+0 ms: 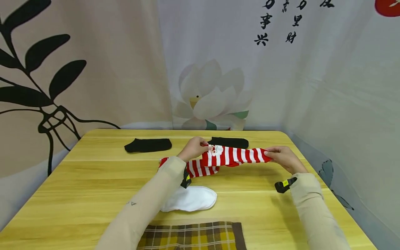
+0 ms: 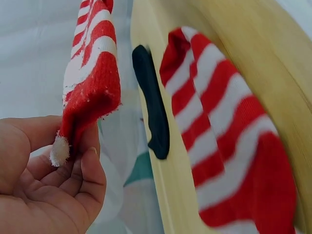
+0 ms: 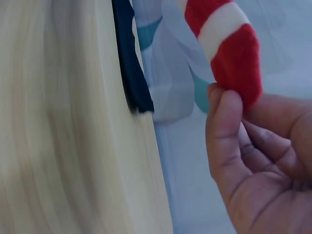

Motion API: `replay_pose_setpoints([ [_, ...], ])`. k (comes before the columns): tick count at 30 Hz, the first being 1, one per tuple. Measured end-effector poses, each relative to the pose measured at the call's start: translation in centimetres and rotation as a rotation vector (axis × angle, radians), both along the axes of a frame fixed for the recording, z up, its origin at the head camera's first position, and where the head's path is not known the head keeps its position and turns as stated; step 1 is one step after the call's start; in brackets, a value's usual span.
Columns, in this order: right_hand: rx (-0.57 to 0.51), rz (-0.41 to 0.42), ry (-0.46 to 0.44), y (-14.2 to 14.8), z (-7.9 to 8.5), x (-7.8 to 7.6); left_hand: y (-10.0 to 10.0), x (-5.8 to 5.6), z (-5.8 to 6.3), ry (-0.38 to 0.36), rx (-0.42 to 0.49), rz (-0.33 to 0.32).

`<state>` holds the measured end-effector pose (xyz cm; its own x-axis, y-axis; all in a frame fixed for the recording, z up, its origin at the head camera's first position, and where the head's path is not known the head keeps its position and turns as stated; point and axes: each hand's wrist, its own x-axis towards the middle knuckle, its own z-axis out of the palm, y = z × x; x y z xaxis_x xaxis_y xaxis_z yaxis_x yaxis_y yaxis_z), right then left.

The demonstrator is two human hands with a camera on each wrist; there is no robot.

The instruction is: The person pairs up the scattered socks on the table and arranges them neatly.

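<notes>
One striped sock [image 1: 231,156], held above table [image 1: 93,201]: left hand [image 1: 193,149] pinches cuff [image 2: 95,95], right hand [image 1: 285,158] pinches red toe [image 3: 239,63]. Likely light, soft, stretchy, not fragile; best taken by cuff edge and toe tip.

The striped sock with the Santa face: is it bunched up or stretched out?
Stretched out: the left hand pinches the Santa sock at one end, the right hand at the other, and it spans between.

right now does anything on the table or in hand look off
Nothing looks spilled or torn. One mild oddity: white specks dot the red end of the raised striped sock near the left fingers, breaking up its solid color; perhaps just lint.
</notes>
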<state>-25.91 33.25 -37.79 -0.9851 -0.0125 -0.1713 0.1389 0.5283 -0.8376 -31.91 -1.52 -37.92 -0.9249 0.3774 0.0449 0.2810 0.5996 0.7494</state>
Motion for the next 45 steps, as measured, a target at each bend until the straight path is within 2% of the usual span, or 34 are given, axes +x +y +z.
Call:
replay_pose_setpoints([
  [7, -0.013, 0.033, 0.024, -3.0, 0.2, -0.4, -3.5, 0.4, 0.3, -0.019, -0.016, 0.023],
  [15, -0.053, 0.091, 0.032, -6.1, -0.4, -1.3, -7.2, 0.9, -0.2, -0.062, -0.067, 0.108],
  [22, -0.073, 0.108, 0.030, -8.8, -1.2, -1.8, -10.1, 1.3, -0.5, -0.040, -0.100, 0.101],
  [29, -0.080, 0.110, 0.047, -11.7, -1.9, -2.3, -12.7, 1.1, -1.4, -0.028, -0.124, 0.111],
  [36, -0.067, 0.113, 0.046, -13.9, -2.7, -2.6, -14.6, 1.1, -2.1, -0.008, -0.132, 0.124],
  [45, 0.013, 0.106, 0.040, -15.5, -4.5, -3.6, -15.6, 0.6, -3.4, -0.003, -0.153, 0.162],
])
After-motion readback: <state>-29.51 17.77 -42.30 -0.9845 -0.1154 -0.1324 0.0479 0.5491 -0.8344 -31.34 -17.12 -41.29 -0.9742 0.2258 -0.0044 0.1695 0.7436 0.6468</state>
